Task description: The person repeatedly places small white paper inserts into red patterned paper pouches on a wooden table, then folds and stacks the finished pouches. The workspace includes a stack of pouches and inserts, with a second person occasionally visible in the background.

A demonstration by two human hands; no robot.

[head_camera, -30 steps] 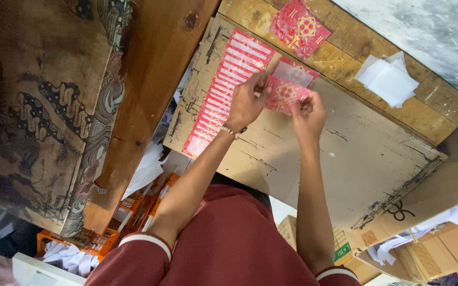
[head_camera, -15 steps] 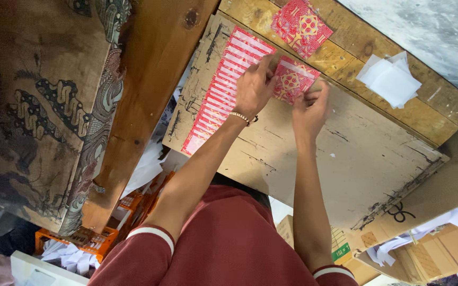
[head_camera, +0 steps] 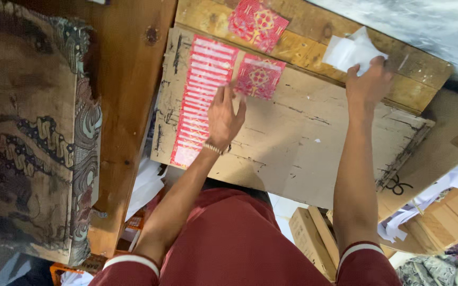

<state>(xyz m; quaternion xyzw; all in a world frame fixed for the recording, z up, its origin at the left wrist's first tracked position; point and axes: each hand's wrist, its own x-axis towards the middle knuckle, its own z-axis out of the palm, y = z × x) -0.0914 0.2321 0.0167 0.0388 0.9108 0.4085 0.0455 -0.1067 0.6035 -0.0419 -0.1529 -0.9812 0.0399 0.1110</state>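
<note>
My left hand (head_camera: 223, 119) lies flat with fingers spread on a worn cardboard board (head_camera: 314, 148). It sits between a long red-and-white striped sheet (head_camera: 200, 98) and a red patterned square paper (head_camera: 259, 77) that lies flat on the board. The fingertips touch the square's lower edge. My right hand (head_camera: 369, 79) is stretched far to the right. Its fingers are closed on a crumpled white paper (head_camera: 352, 50) that rests on a yellowish wooden plank (head_camera: 303, 45). A second red patterned square (head_camera: 257, 22) lies on that plank, beyond the first.
A brown wooden beam (head_camera: 128, 95) and a batik-patterned cloth (head_camera: 33, 137) lie to the left. Cardboard boxes (head_camera: 314, 241) and loose white papers (head_camera: 451, 185) sit at the lower right. A grey wall surface (head_camera: 425, 26) is beyond the plank.
Both hands were on the red square paper. It now lies flat on the board. My right hand has moved right to the white paper, and my left hand has slid down beside the square.
</note>
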